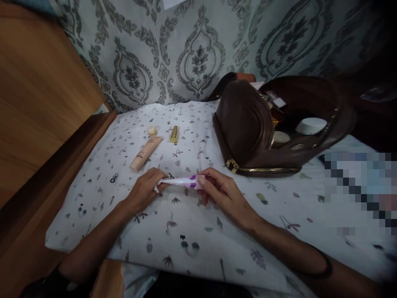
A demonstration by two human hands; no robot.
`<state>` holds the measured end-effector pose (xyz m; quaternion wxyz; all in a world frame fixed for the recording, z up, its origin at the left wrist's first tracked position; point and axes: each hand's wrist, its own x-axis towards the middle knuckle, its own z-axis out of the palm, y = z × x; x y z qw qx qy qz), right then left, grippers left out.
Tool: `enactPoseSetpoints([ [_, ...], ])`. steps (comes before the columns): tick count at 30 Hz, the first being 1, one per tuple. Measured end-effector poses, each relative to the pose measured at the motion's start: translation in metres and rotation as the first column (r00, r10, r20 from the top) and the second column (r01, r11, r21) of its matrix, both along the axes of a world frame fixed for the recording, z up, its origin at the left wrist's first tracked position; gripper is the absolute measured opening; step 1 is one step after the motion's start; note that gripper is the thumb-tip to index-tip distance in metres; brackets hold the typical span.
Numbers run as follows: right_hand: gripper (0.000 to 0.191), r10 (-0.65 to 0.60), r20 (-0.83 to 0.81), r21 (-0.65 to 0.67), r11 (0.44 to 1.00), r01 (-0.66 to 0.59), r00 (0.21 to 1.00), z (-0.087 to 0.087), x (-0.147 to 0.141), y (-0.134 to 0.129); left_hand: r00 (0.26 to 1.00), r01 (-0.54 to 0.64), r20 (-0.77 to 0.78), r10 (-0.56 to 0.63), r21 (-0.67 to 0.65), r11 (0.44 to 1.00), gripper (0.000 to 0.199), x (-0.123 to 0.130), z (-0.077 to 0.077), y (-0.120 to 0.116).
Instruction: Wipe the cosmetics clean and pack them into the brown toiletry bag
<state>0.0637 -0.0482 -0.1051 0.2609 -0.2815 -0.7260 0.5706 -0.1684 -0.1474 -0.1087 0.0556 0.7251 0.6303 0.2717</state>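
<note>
The left hand [144, 189], curled narrow, holds a white scrap [156, 187] against the thin end of the purple tube [180, 181], which lies at its three o'clock. The right hand [225, 192] pinches the tube's wide purple end, so the tube spans both hands, just above the cloth [192, 223], which is white with small prints. Clockwise from the tube, a wooden panel [40, 95] stands at ten, with a peach tube [146, 153] nearer at ten, a small jar [151, 130] at eleven, a gold stick [174, 134] and the patterned curtain [200, 58] at twelve, and an unzipped brown bag [242, 128] at two, showing a white lid [311, 125] inside.
</note>
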Motion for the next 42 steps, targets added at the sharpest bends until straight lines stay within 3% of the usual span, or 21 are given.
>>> enactPoseSetpoints([
  [4, 0.028, -0.007, -0.028, 0.014, 1.0, 0.008, 1.0, 0.001, -0.003, 0.004, 0.95, -0.083, 0.283, 0.132, -0.181, 0.98, 0.03, 0.004, 0.009, 0.0],
  [6, 0.028, 0.003, -0.072, -0.037, 0.999, -0.006, 0.997, 0.0, -0.005, 0.004, 0.908, -0.147, 0.362, 0.209, -0.191, 0.971, 0.032, 0.006, 0.011, 0.001],
  [9, 0.032, 0.016, -0.065, -0.142, 0.99, -0.025, 0.998, 0.0, -0.005, 0.004, 0.822, -0.335, 0.459, 0.338, -0.091, 0.938, 0.028, 0.008, 0.013, 0.0],
  [11, 0.035, -0.004, -0.029, -0.192, 0.981, -0.001, 1.0, 0.001, -0.005, 0.003, 0.807, -0.426, 0.466, 0.364, 0.033, 0.904, 0.025, 0.012, 0.013, -0.003],
  [13, 0.038, -0.031, -0.008, -0.206, 0.978, 0.028, 0.999, 0.002, -0.005, 0.002, 0.885, -0.381, 0.343, 0.314, 0.147, 0.913, 0.031, 0.021, 0.012, -0.007],
  [15, 0.039, -0.039, -0.009, -0.207, 0.978, 0.036, 0.999, 0.003, -0.004, 0.001, 0.98, -0.195, 0.079, 0.182, 0.227, 0.954, 0.045, 0.033, 0.01, -0.01],
  [16, 0.04, -0.032, -0.018, -0.219, 0.975, 0.027, 0.999, 0.004, -0.004, 0.0, 0.992, -0.082, -0.074, 0.104, 0.249, 0.965, 0.051, 0.039, 0.007, -0.01],
  [19, 0.041, 0.02, -0.065, -0.309, 0.95, -0.04, 0.998, 0.006, -0.004, -0.001, 0.914, 0.142, -0.406, -0.017, 0.279, 0.95, 0.063, 0.05, 0.001, -0.009],
  [22, 0.043, 0.046, -0.113, -0.393, 0.915, -0.088, 0.993, 0.006, -0.004, -0.001, 0.887, 0.104, -0.461, 0.033, 0.269, 0.957, 0.055, 0.045, -0.002, -0.006],
  [28, 0.047, -0.015, -0.141, -0.48, 0.876, -0.055, 0.99, 0.003, -0.007, -0.002, 0.94, 0.018, -0.34, 0.036, 0.157, 0.987, 0.049, 0.023, -0.002, -0.002],
  [33, 0.047, -0.037, -0.16, -0.467, 0.883, -0.042, 0.986, 0.005, -0.007, -0.002, 0.995, -0.01, -0.098, 0.015, 0.048, 0.999, 0.046, 0.02, 0.007, 0.002],
  [42, 0.045, -0.039, -0.207, -0.456, 0.888, -0.061, 0.978, 0.007, -0.006, 0.0, 0.954, -0.124, 0.274, 0.118, 0.005, 0.992, 0.039, 0.027, 0.02, 0.003],
])
